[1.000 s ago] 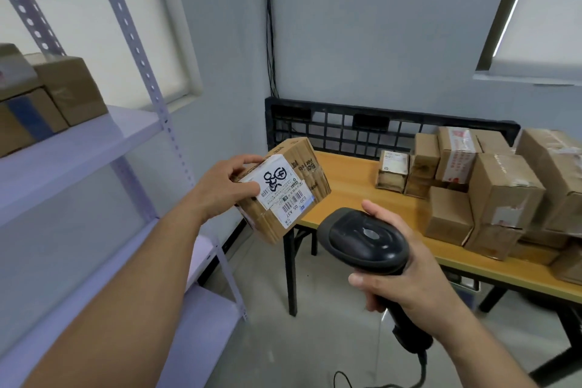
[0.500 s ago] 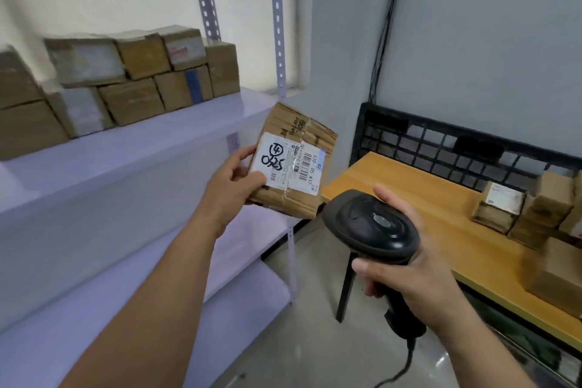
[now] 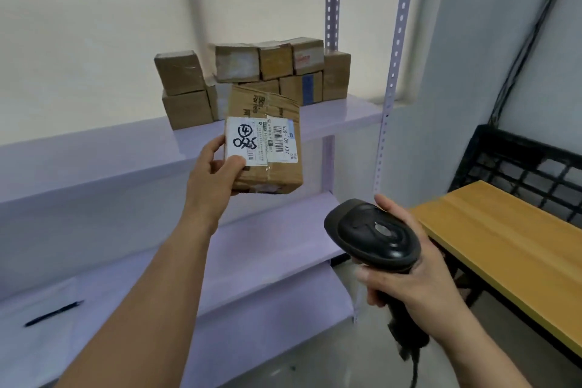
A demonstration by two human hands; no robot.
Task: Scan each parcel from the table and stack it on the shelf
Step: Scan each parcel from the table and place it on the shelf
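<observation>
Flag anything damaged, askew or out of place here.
The parcel in the left hand is creased and dented, its tape wrinkled. On the shelf, the top-left box of the stack sits tilted. A pen lies loose on the lower shelf board.

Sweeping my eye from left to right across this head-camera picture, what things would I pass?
Thin black pen on the lilac shelf → brown cardboard parcel with a white label, held by the left hand → black handheld scanner in the right hand → yellow wooden table.
</observation>
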